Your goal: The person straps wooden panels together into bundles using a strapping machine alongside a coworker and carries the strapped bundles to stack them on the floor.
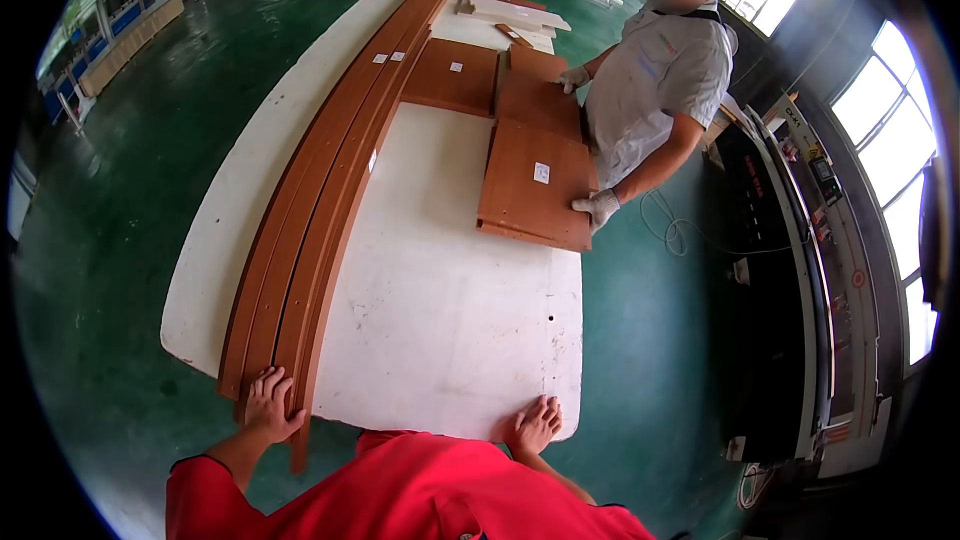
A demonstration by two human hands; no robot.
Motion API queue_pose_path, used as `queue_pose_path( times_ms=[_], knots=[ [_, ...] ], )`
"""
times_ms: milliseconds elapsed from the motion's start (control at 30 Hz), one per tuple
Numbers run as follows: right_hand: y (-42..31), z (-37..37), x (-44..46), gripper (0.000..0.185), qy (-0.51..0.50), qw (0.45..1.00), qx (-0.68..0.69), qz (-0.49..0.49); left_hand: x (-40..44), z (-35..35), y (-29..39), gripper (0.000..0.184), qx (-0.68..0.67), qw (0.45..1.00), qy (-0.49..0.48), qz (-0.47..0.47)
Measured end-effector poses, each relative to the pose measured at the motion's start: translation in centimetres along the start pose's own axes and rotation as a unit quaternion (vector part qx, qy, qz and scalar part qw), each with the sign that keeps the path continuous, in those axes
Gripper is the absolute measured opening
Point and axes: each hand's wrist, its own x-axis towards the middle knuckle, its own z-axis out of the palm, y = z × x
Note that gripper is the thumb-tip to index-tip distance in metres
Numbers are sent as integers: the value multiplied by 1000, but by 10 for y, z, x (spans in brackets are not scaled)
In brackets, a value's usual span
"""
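My left hand (pixel 268 408) rests on the near ends of the long brown boards (pixel 325 185), its fingers lying over the top and the thumb spread apart. These boards lie side by side along the white table (pixel 450 340), and small white labels are stuck on them. At the table's near right corner, my right hand (pixel 538 424) lies with its fingers on the white top, holding nothing. Further off, a brown panel (pixel 525 195) with a white label lies at the right edge, under a co-worker's gloved hand (pixel 598 208).
A co-worker (pixel 655 80) in a light shirt stands at the table's right side. More brown panels (pixel 452 75) and light strips (pixel 515 12) lie at the far end. A long dark machine (pixel 770 290) stands to the right, with a loose cable (pixel 675 230) on the green floor.
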Motion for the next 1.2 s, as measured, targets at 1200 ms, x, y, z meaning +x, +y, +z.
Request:
queue_pose_path(
  times_ms=[1200],
  knots=[
    [-25,8,118,48,-68,875,475,65,-1,12,2,67,34,999,29,9]
  ],
)
